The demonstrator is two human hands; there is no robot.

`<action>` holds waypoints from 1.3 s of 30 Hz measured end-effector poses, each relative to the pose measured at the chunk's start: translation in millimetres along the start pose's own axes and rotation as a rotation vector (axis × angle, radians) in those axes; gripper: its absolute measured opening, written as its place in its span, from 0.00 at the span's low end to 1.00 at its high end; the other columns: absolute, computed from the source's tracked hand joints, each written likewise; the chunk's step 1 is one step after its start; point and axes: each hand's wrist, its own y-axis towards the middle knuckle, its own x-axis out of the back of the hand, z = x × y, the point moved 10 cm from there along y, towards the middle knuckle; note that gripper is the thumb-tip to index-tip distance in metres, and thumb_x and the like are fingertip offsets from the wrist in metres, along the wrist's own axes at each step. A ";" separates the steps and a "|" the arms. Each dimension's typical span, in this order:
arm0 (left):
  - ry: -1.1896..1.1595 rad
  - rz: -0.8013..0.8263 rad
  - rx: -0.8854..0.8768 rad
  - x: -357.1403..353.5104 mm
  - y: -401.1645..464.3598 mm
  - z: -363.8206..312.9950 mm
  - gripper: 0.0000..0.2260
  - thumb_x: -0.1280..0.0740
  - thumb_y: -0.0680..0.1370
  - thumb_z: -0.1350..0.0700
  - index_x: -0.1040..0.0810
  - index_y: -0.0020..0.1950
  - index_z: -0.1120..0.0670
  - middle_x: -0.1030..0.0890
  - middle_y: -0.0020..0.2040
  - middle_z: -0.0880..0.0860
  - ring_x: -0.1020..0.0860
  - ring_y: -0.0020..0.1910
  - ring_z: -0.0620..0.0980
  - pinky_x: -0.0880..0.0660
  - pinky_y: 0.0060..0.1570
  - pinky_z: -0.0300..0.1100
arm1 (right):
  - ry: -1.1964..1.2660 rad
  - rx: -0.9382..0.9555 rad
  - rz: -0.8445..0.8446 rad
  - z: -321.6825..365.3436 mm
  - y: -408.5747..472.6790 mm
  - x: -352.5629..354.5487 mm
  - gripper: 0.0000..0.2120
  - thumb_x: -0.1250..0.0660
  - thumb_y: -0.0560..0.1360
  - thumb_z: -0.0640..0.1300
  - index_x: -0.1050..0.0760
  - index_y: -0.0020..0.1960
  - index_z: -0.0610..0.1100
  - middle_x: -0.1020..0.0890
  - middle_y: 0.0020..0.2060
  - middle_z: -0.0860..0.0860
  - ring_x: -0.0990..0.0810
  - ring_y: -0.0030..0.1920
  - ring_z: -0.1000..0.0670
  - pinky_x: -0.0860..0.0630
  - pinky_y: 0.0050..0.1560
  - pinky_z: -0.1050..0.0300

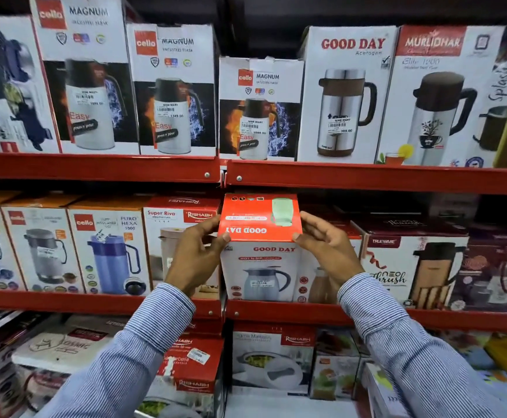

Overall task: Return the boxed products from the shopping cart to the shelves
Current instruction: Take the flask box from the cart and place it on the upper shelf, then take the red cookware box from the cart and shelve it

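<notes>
A red and white Good Day flask box (261, 254) stands on the middle red shelf (306, 313), its red top facing me. My left hand (196, 257) presses its left side with the thumb on the front top edge. My right hand (326, 245) grips its right top corner. Both hands hold the box between a Rishabh Super Riva box (173, 236) on the left and a dark Trueware box (403, 267) on the right. The shopping cart is out of view.
The top shelf (367, 176) carries Cello Magnum boxes (173, 92), a Good Day Acerogen box (345, 95) and a Murlidhar box (439, 98). Cello jug boxes (107, 251) fill the middle shelf's left. Casserole boxes (270, 360) crowd the lowest shelf.
</notes>
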 end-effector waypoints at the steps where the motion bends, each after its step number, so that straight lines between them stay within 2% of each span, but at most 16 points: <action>1: 0.000 0.005 0.001 -3.1 4.8 0.8 0.18 0.35 0.79 0.59 0.27 0.69 0.50 0.18 0.58 0.45 0.21 0.59 0.44 0.20 0.54 0.39 | 0.004 -0.006 0.002 -1.4 4.7 0.2 0.27 0.29 0.72 0.34 0.29 0.69 0.43 0.19 0.52 0.59 0.20 0.48 0.70 0.22 0.48 0.71; 2: -0.004 0.006 0.010 -6.3 9.2 2.2 0.19 0.35 0.79 0.60 0.28 0.70 0.51 0.19 0.59 0.45 0.21 0.60 0.45 0.21 0.55 0.38 | 0.003 -0.009 0.004 -2.2 8.9 0.4 0.27 0.29 0.72 0.34 0.29 0.70 0.43 0.19 0.51 0.60 0.20 0.48 0.70 0.22 0.46 0.71; 4: -0.007 -0.025 0.042 -10.9 17.2 6.0 0.22 0.34 0.78 0.62 0.31 0.72 0.55 0.20 0.65 0.50 0.23 0.64 0.47 0.23 0.62 0.45 | -0.002 -0.010 0.001 -4.4 18.5 0.0 0.27 0.30 0.72 0.33 0.30 0.70 0.42 0.19 0.49 0.61 0.19 0.46 0.70 0.22 0.44 0.71; 6: 0.025 -0.089 0.044 -13.9 22.8 7.2 0.23 0.33 0.77 0.63 0.30 0.72 0.56 0.21 0.66 0.53 0.23 0.63 0.47 0.24 0.64 0.50 | -0.010 -0.010 -0.019 -6.7 27.5 1.2 0.26 0.30 0.73 0.34 0.29 0.69 0.43 0.20 0.47 0.61 0.19 0.45 0.70 0.21 0.44 0.70; 8: 0.096 -0.157 0.026 -16.7 25.5 5.6 0.22 0.31 0.76 0.61 0.29 0.71 0.56 0.20 0.65 0.54 0.21 0.62 0.49 0.23 0.63 0.51 | -0.024 -0.005 -0.045 -9.0 34.6 3.6 0.24 0.29 0.73 0.36 0.28 0.68 0.44 0.19 0.50 0.57 0.18 0.47 0.64 0.20 0.49 0.64; 11: 0.246 -0.209 -0.002 -23.6 26.0 1.7 0.25 0.29 0.75 0.55 0.29 0.71 0.55 0.20 0.64 0.54 0.21 0.62 0.50 0.25 0.65 0.46 | -0.155 0.038 -0.057 -9.6 42.1 5.1 0.21 0.30 0.74 0.41 0.26 0.66 0.44 0.20 0.58 0.50 0.22 0.60 0.54 0.24 0.62 0.54; 15: 0.322 -0.165 -0.030 -37.4 25.3 -0.9 0.31 0.28 0.74 0.54 0.34 0.75 0.56 0.22 0.67 0.54 0.22 0.64 0.51 0.31 0.61 0.37 | -0.298 0.052 -0.007 -12.3 49.7 1.2 0.22 0.32 0.75 0.43 0.28 0.69 0.48 0.21 0.64 0.49 0.24 0.64 0.53 0.25 0.62 0.57; 17: 0.316 -0.117 -0.031 -42.2 22.6 2.0 0.33 0.28 0.74 0.53 0.38 0.76 0.54 0.24 0.70 0.54 0.24 0.66 0.52 0.30 0.67 0.42 | -0.337 0.051 0.024 -16.7 48.3 -1.6 0.25 0.32 0.75 0.43 0.31 0.72 0.49 0.23 0.66 0.50 0.26 0.66 0.53 0.24 0.60 0.61; 19: 0.319 -0.072 -0.033 -44.8 16.2 6.5 0.34 0.29 0.74 0.53 0.39 0.77 0.53 0.27 0.72 0.53 0.26 0.69 0.52 0.28 0.68 0.49 | -0.367 0.054 0.042 -20.4 37.9 -5.2 0.30 0.31 0.75 0.43 0.36 0.74 0.51 0.26 0.68 0.51 0.28 0.65 0.56 0.28 0.54 0.74; 20: 0.341 -0.049 -0.039 -46.3 10.5 8.9 0.34 0.29 0.75 0.52 0.40 0.77 0.53 0.29 0.73 0.54 0.28 0.71 0.53 0.29 0.69 0.51 | -0.412 0.079 0.047 -20.3 29.5 -7.2 0.32 0.31 0.75 0.43 0.39 0.76 0.51 0.27 0.69 0.50 0.28 0.66 0.56 0.29 0.55 0.74; 23: 0.566 0.014 -0.142 -55.0 -20.9 13.9 0.35 0.34 0.77 0.48 0.47 0.79 0.52 0.40 0.79 0.55 0.40 0.78 0.54 0.39 0.75 0.52 | -0.779 0.242 0.054 -19.3 -5.4 -14.1 0.35 0.35 0.76 0.49 0.47 0.78 0.50 0.36 0.76 0.48 0.34 0.73 0.48 0.33 0.71 0.53; 25: 0.739 0.052 -0.252 -66.6 -55.8 19.8 0.35 0.38 0.77 0.44 0.51 0.79 0.50 0.46 0.81 0.54 0.45 0.79 0.55 0.42 0.76 0.54 | -1.055 0.334 0.043 -27.8 -36.2 -18.0 0.34 0.39 0.77 0.51 0.50 0.78 0.49 0.43 0.78 0.48 0.42 0.77 0.46 0.40 0.75 0.47; 27: 0.839 0.103 -0.315 -79.0 -95.7 33.8 0.35 0.42 0.77 0.40 0.52 0.79 0.50 0.47 0.81 0.55 0.47 0.79 0.57 0.44 0.76 0.58 | -1.225 0.358 0.041 -45.9 -69.9 -19.4 0.35 0.41 0.76 0.53 0.50 0.78 0.46 0.46 0.79 0.45 0.45 0.78 0.43 0.46 0.77 0.46; 31: 0.943 0.228 -0.314 -102.3 -166.8 87.4 0.35 0.44 0.77 0.39 0.48 0.79 0.54 0.47 0.81 0.57 0.51 0.80 0.59 0.44 0.75 0.63 | -1.324 0.223 0.140 -108.5 -131.7 -13.9 0.35 0.41 0.76 0.53 0.48 0.78 0.44 0.47 0.79 0.43 0.48 0.78 0.41 0.46 0.76 0.40; 34: 0.972 0.324 -0.262 -112.2 -208.6 130.4 0.36 0.43 0.77 0.38 0.46 0.79 0.56 0.46 0.80 0.59 0.49 0.80 0.61 0.42 0.73 0.65 | -1.370 0.067 0.250 -160.8 -170.6 -7.0 0.36 0.42 0.76 0.53 0.52 0.79 0.45 0.52 0.79 0.44 0.51 0.79 0.41 0.48 0.76 0.40; 39: 0.939 0.480 -0.093 -124.6 -262.9 195.6 0.36 0.45 0.77 0.37 0.44 0.78 0.56 0.44 0.80 0.59 0.47 0.79 0.62 0.44 0.74 0.65 | -1.318 -0.117 0.329 -232.3 -226.4 5.4 0.31 0.42 0.78 0.51 0.45 0.77 0.41 0.42 0.77 0.42 0.42 0.76 0.40 0.41 0.75 0.45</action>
